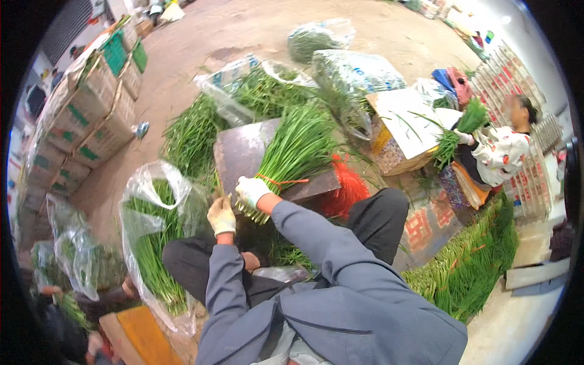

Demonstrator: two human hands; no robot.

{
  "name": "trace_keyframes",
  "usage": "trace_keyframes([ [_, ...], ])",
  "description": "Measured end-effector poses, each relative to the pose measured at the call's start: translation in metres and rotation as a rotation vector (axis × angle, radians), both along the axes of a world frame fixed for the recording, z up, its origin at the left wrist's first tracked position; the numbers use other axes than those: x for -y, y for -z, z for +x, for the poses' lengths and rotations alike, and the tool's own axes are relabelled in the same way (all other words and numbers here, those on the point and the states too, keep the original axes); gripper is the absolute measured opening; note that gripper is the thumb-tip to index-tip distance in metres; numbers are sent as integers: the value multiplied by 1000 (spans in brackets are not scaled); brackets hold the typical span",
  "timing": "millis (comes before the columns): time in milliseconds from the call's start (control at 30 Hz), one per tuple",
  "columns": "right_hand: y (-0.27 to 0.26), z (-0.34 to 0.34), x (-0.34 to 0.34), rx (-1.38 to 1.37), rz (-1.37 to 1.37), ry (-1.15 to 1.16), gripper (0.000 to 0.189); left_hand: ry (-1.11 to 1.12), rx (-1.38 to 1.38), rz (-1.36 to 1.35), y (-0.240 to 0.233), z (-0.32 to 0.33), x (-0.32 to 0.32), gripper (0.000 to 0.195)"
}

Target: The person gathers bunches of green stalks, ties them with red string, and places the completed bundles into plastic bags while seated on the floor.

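Observation:
A large bunch of long green leafy stalks (296,146), perhaps garlic chives, lies slanted over a dark board (242,146), its cut ends towards me. Round the bunch runs an orange-red tie (283,182) with one loose end sticking out to the right. My right hand (252,191), in a whitish glove, grips the bunch near its cut ends. Just left of these ends is my gloved left hand (222,215), its fingertips pinched together, seemingly on a thin stalk or leaf. Red tie strands (347,187) lie in a heap at the board's right edge.
An open plastic bag of green stalks (157,242) stands at my left; loose greens (191,132) lie beyond the board. Tied bunches (465,269) are lined up at right. A co-worker (499,146) holds greens beside a white board (404,121). Another person's arms show at lower left.

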State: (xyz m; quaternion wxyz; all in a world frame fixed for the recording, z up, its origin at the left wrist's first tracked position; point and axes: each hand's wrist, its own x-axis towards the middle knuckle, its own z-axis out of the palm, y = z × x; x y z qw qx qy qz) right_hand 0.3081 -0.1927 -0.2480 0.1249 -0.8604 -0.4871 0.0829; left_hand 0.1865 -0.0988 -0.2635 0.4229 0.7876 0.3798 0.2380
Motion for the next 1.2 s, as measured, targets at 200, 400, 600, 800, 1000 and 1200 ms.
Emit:
trace_keyframes([
  [200,-41,-13,26,-223,520,45,48,-38,-603,112,-17,-37,-33,55],
  [400,9,-20,131,-869,578,848,27,36,-334,299,-37,-12,-10,68],
  [600,9,2,125,-989,900,914,25,435,-547,430,-85,57,62,110],
  [800,-5,14,102,-1499,1103,781,27,328,-765,527,-42,87,87,132],
  [1000,-8,49,58,-1106,815,631,32,343,-864,568,-31,99,87,121],
  [1200,-22,10,54,-488,575,289,36,410,-711,92,-24,72,-3,94],
])
